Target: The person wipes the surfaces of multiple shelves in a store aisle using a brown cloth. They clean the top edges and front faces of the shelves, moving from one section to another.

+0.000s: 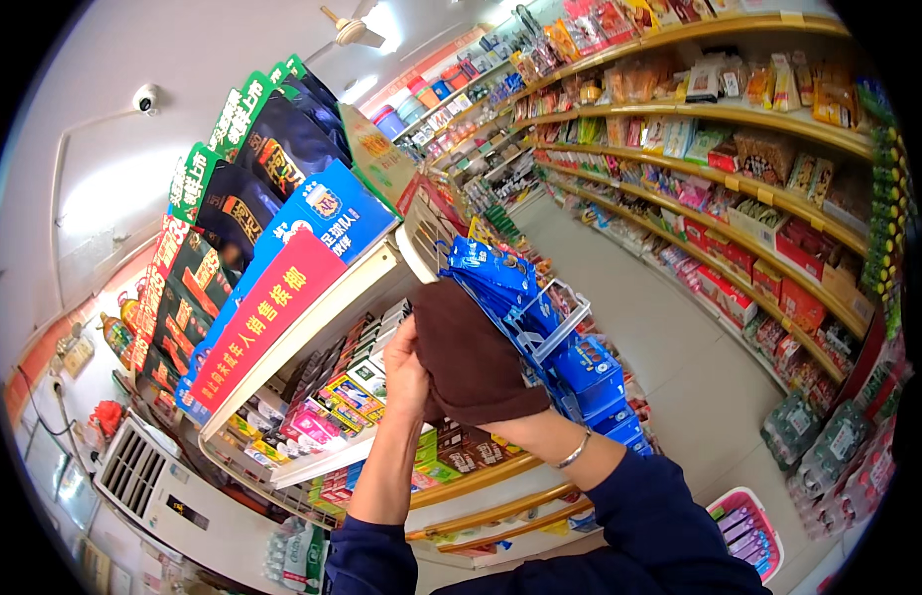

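Observation:
A dark brown cloth [472, 353] is held up in front of a shop display shelf. My left hand [407, 372] grips its left edge with the fingers curled in. The cloth covers my right hand, so its fingers are hidden; only the wrist, with a metal bangle [574, 448], comes out below the folded hem. Just right of the cloth hang shiny blue snack packets [498, 269] beside a pale wire holder [556, 326]. Behind my left hand, small boxed goods [356, 398] stand on the shelf.
Above is a pale shelf edge [312, 320] with a red printed sign and dark bags. Blue boxes [591, 375] are stacked at right. Across the tiled aisle [617, 260] run long stocked shelves [758, 178]. A pink basket [777, 547] and bottle packs [840, 439] sit on the floor.

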{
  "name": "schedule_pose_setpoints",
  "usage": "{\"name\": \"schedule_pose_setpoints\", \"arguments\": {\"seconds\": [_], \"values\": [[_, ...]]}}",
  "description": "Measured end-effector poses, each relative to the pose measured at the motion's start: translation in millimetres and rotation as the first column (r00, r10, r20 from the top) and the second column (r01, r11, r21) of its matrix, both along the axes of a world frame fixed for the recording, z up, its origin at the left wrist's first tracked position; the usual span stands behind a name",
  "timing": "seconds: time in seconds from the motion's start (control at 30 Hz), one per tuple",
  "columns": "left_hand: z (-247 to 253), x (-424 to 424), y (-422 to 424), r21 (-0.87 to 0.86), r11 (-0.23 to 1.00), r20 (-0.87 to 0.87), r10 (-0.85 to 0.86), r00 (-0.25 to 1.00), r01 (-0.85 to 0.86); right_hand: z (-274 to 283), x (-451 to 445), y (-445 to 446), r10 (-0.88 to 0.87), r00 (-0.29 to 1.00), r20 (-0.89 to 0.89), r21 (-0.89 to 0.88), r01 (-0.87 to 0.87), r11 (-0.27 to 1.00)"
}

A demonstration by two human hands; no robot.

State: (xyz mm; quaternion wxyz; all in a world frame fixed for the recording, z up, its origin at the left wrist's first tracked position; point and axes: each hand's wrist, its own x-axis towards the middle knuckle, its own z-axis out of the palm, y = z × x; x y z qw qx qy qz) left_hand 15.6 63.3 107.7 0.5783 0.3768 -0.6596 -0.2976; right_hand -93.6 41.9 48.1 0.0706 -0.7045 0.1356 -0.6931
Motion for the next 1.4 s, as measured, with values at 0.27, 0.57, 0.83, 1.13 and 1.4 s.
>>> {"name": "schedule_pose_setpoints", "arguments": {"seconds": [0.27,0.57,0.83,1.13,1.4], "values": [[-18.3,20.5,-23.1,0.109,0.987,-0.296,0.143,0.944,-0.115,10.0,15.6,-6.0,-0.058,0.996,-0.066,-0.022,0.056,0.998],[-26.3,6.0,-20.8,0.107,0.989,-0.400,-0.054,0.915,0.105,-10.7,38.0,-15.8,-0.064,0.987,-0.144,0.011,0.066,0.998],[-120.2,-2.5,-3.3,0.250,0.944,-0.337,-0.122,0.933,0.214,-58.0,20.4,1.7,-0.218,0.957,-0.191,0.116,0.243,0.963],[-186.4,-7.6,26.3,0.343,0.880,-0.226,-0.262,0.938,0.328,-88.4,10.8,30.2,-0.329,0.918,-0.221,0.189,0.371,0.909],[-190.3,-5.3,29.8,0.347,0.878,-0.205,-0.272,0.940,0.330,-94.8,15.5,34.2,-0.353,0.903,-0.247,0.199,0.403,0.893]]}}
